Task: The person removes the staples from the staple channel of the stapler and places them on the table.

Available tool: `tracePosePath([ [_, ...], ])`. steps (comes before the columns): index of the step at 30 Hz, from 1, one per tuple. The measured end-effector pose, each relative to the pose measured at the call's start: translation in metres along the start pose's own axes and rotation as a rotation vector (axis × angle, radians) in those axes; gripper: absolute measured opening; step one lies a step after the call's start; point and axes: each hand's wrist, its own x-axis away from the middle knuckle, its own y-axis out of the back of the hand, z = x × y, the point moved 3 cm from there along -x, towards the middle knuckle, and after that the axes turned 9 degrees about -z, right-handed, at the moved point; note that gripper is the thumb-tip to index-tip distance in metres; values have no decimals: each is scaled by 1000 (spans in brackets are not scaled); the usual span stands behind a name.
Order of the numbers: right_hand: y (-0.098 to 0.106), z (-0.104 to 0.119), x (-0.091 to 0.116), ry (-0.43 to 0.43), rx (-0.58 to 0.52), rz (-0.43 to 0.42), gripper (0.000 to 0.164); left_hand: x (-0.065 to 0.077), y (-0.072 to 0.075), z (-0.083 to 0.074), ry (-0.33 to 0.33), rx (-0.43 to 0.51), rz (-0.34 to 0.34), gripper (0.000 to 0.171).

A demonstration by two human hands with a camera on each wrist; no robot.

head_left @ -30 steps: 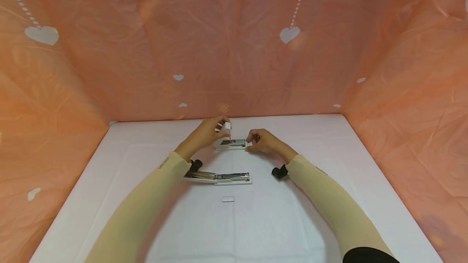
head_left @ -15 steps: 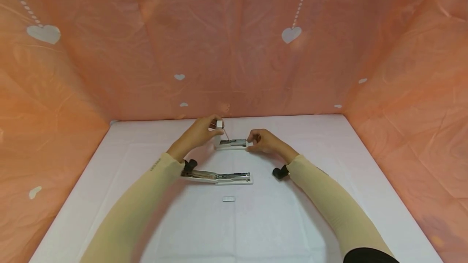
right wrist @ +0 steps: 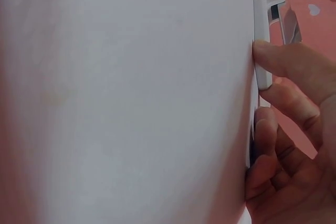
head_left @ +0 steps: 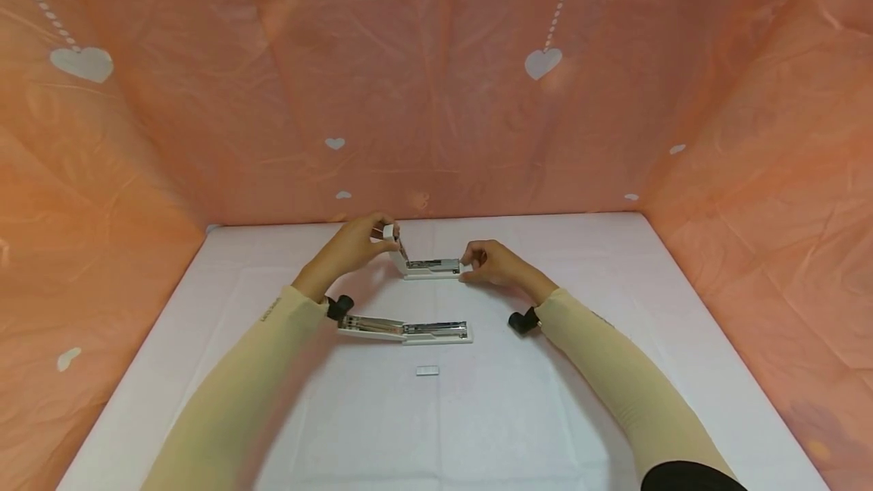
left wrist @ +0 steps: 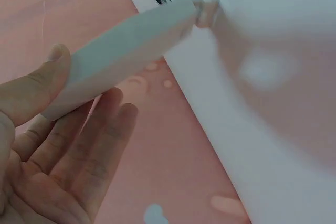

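Note:
At the far side of the table a white stapler [head_left: 430,275] lies with its top arm raised. My left hand [head_left: 355,245] pinches the free end of that top arm [left wrist: 131,40] between thumb and fingers, tilting it up and to the left. In the right wrist view, my right hand [right wrist: 294,124] holds the right end of the stapler's base [right wrist: 263,66], thumb on the near side and a finger beyond. A second white stapler [head_left: 409,330], opened out flat, lies nearer, and in front of it is a small strip of staples [head_left: 427,370].
A white cloth covers the table [head_left: 505,415]. An orange curtain [head_left: 436,97] with pale hearts hangs right behind the table's far edge and along both sides. The nearer stapler lies between my forearms, its left end close to the left wrist camera [head_left: 339,308].
My left hand has swung the far stapler's top arm leftward, opening it wider. A thin strip seen stretching from arm to base earlier no longer shows. My right hand stays put.

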Motion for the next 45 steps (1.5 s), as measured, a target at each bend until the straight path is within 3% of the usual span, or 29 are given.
tracePosePath([
  [18,0,0,1,11,12,2,21,13,19,30,-26,-26,-9,30],
  [30,-1,1,1,7,3,-6,21,22,17,49,126,-125,115,32],
  [37,-1,-1,0,-4,-9,-3,22,20,16,46,149,-173,121,36],
  [45,-1,-2,-1,5,-26,-14,23,12,6,20,98,-154,113,40],
])
